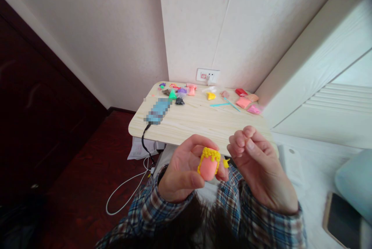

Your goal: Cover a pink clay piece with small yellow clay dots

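Pale off-white wall (197,24) rises beyond you, with dark red floor (93,163) below to the left and a white sheet (308,194) on your right. Between them, the light wood-grain table (186,121) stands against the wall, its near edge just beyond your hands.

Your plaid sleeves reach in from below. Your left hand (186,167) is palm up, its fingers and thumb grasping the pink clay piece (208,167), which you hold up in front of the table's near edge. Your right hand (258,163) is beside it, well apart from the piece, with the thumb and fingertips pinched together — whether a tiny bit is caught between them, you cannot tell from this view.

To your right on the sheet lies a dark phone (343,220), near a pale blue rounded thing (354,183). A pixelated blue item (158,111) rests on the table's left side, with a black cable (143,140) running from its near end over the edge; a white cable (116,185) loops below.

Along the far side of the table you have small clay packets — red (241,92), pink (254,109), black (179,101) and green (172,94) among them. Two thin turquoise tools (231,104) lie right of the middle. A white socket plate (208,75) is on the wall just above. Smallest are the yellow beads (211,153) edging your piece's top and sides, and a yellow scrap (226,163) at your left fingers.
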{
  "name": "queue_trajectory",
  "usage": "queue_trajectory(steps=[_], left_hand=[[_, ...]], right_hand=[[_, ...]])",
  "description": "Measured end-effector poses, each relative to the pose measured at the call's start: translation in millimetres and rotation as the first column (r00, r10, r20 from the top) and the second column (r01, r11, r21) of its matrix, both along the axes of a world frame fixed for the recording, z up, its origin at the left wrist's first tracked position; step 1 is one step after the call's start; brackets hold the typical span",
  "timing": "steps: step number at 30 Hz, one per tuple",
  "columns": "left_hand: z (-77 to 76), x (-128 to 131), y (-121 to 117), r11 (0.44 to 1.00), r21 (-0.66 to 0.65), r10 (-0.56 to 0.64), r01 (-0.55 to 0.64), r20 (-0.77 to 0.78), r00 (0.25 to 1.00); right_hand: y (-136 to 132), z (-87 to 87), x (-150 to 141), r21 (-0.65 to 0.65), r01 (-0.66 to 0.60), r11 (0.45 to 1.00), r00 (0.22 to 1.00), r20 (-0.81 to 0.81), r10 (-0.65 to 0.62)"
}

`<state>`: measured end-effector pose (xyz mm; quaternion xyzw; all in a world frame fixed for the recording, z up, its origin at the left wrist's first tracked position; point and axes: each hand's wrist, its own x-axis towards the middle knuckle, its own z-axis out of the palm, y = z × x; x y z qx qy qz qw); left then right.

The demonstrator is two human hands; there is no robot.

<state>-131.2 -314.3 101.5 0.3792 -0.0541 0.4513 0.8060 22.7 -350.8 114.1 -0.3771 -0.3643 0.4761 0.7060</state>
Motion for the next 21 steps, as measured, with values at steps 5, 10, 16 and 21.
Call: queue_trajectory(steps=[5,10,16,21], left_hand=[[-0.7,0.2,0.1,1.000,-0.005,0.007,-0.007,-0.002,1.000],[0.1,-0.5,-1.4,1.000,-0.008,0.006,-0.006,-0.006,1.000],[0.5,-1.8,-0.6,1.000,-0.008,0.002,-0.002,-0.029,1.000],[1.5,-1.7,-0.4,1.000,-0.007,0.013,-0.013,-0.038,0.999]], right_hand=[[-0.8,-2.1,-0.5,-0.008,0.029,1.000,0.999,-0.038,-0.029],[-1.0,-4.5,-1.4,-0.010,0.064,0.998,0.997,-0.040,-0.065],[-1.3,1.5,-4.3,-0.023,0.087,0.996,0.995,-0.038,-0.088],[-3.5,1.8,-4.4,-0.035,0.073,0.997,0.996,-0.043,-0.075]])
